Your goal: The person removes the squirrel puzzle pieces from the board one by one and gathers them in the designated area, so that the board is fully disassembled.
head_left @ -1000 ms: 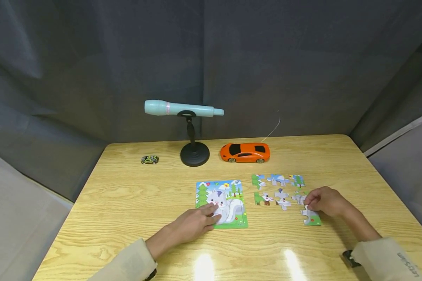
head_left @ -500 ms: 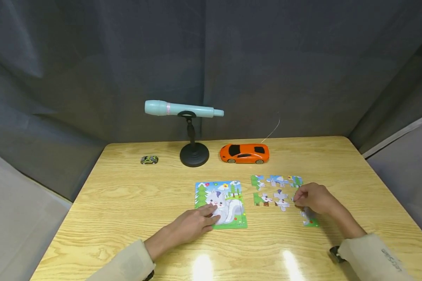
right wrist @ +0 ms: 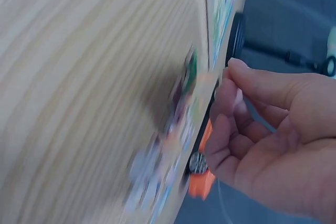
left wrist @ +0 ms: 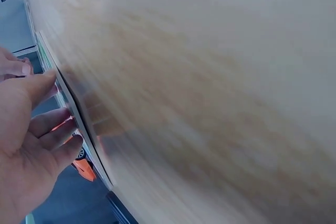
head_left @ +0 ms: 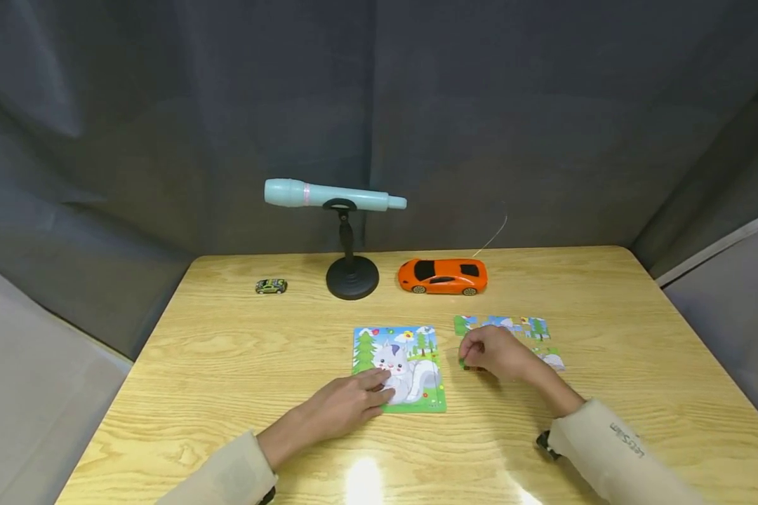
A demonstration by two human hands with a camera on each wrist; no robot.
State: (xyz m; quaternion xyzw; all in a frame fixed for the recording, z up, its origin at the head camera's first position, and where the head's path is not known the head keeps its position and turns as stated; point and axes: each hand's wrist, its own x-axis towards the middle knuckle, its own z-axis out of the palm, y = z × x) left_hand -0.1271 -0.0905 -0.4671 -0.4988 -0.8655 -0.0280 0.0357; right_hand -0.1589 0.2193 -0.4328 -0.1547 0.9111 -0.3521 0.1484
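While two hands (head_left: pixel 347 403) work, two toy cars (head_left: pixel 443 275) sit behind.

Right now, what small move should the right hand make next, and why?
Probably lift the green piece it seems to pinch and carry it left to the puzzle board. The right hand sits over the loose pieces, while the left hand rests on the board.

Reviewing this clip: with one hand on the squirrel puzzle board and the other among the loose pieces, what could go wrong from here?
1. The right hand covers the loose puzzle pieces beside the board; dragging one could nudge its neighbours out of their rows.
2. The left hand only rests its fingers on the puzzle board, so a sideways push may slide it on the table.
3. The wrist views are blurred, so the grip is hard to verify.
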